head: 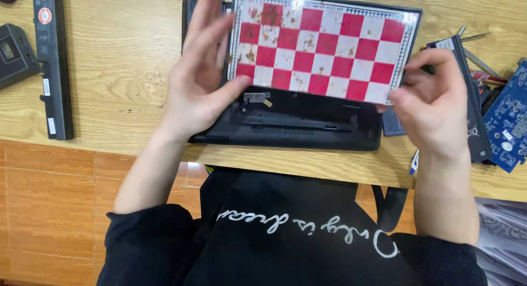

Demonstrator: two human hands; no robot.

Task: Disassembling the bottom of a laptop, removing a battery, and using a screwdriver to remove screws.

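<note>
A flat rectangular board with a red and white checker pattern, stained with rusty spots, is held tilted above a black laptop base lying on the wooden table. My right hand pinches the board's right lower corner. My left hand is at the board's left edge, fingers spread upward, thumb pressing near the lower left corner. A small metal hinge bracket shows on the laptop base just below the board.
A long black battery pack and a black box lie on the table's left. A blue circuit board, a slim black part and metal tools sit at right. The wooden table edge runs above a tiled floor.
</note>
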